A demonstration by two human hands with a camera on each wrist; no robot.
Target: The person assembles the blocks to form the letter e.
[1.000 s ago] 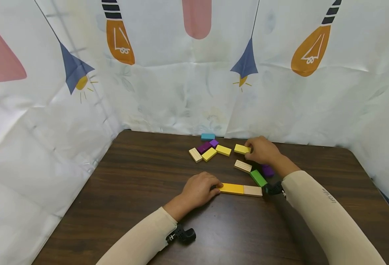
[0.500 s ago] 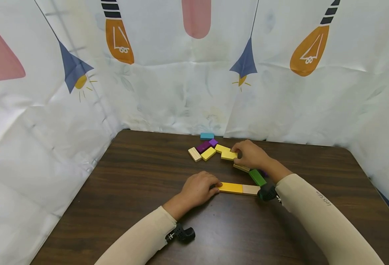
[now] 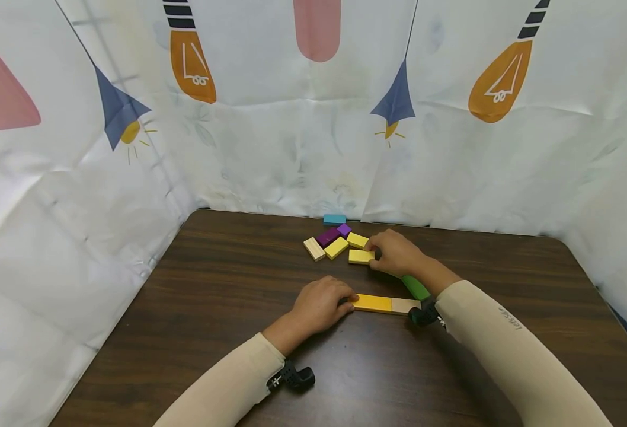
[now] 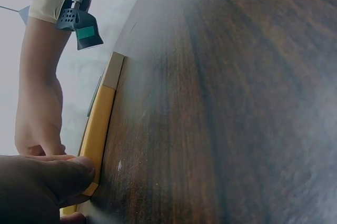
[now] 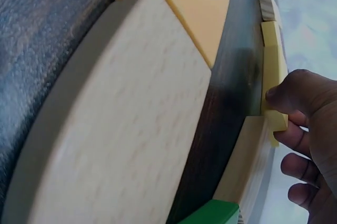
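Note:
My left hand (image 3: pixel 321 302) pinches the left end of an orange-yellow wooden block (image 3: pixel 373 303) between thumb and fingers. End to end with that block, on its right, lies a plain wood block (image 3: pixel 405 305). Farther back, my right hand (image 3: pixel 397 252) grips a yellow block (image 3: pixel 360 257) by its right end, thumb on the near side. In the right wrist view this yellow block (image 5: pixel 274 77) comes right up to another plain block (image 5: pixel 241 150), which the hand mostly hides in the head view. A green block (image 3: pixel 415 287) slants beneath the right wrist.
Left of the right hand lie two more yellow blocks (image 3: pixel 337 248), a plain block (image 3: pixel 314 248) and purple blocks (image 3: pixel 328 237). A blue block (image 3: pixel 334 219) sits at the back edge of the dark table (image 3: pixel 228 284), before a patterned cloth (image 3: pixel 271 148).
My right hand has moved left and slightly nearer with the yellow block, bringing it in front of another yellow one. The left hand has stayed in place on the orange-yellow block.

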